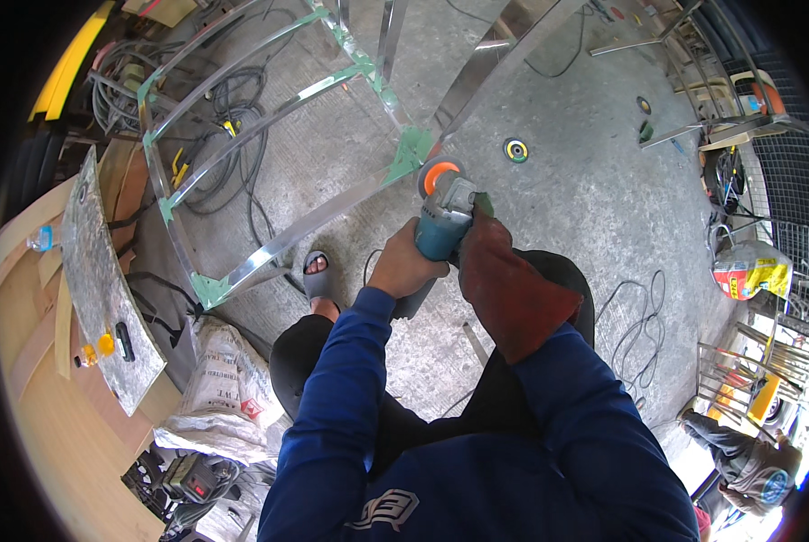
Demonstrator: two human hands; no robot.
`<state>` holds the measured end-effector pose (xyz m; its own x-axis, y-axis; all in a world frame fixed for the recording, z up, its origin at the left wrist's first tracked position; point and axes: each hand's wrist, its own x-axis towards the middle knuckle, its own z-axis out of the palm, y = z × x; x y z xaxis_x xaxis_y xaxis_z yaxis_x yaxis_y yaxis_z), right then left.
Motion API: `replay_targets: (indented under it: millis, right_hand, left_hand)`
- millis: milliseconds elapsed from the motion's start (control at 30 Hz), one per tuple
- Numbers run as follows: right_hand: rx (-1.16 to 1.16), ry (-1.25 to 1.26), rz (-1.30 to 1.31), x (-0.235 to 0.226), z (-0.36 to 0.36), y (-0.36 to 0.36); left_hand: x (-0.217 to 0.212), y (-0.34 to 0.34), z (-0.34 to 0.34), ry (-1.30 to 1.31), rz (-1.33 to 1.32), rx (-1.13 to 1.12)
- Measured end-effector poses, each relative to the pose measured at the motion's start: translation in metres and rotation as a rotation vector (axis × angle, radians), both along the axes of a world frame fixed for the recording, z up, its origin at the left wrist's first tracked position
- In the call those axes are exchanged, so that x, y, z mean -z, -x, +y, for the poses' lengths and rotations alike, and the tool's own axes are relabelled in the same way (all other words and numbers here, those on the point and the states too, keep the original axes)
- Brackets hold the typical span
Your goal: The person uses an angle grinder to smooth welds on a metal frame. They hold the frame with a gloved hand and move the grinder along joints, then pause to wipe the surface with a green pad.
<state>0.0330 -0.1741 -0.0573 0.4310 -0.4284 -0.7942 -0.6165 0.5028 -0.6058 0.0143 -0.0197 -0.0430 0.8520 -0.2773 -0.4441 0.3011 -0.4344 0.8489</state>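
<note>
grey concrete (594,199) lies beneath a teal grinder (439,232) with an orange-centred disc (439,172).

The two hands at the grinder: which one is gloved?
The right hand, in a red glove with a wide cuff; the left hand, also at the grinder, is bare.

room to pass over the floor (603,199) right of the grinder (439,237), loose disc (515,150) lying there, frame (287,238) blocking the left, bar (488,61) ahead
</note>
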Motion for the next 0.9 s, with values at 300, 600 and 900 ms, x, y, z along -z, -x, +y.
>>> replay_targets:
  millis: [300, 600, 900]
  right_hand:
    - [0.046, 0.083, -0.01, -0.035, 0.003, -0.007]
    - [0.089, 0.021, -0.169, -0.054, 0.002, -0.006]
    - [-0.039, 0.026, 0.02, -0.019, -0.004, -0.004]
  left_hand:
    - [-0.025, 0.0, -0.002, -0.086, -0.2, 0.011]
    - [-0.042, -0.002, -0.006, -0.119, -0.245, -0.022]
    - [-0.01, 0.002, -0.004, -0.058, -0.122, 0.004]
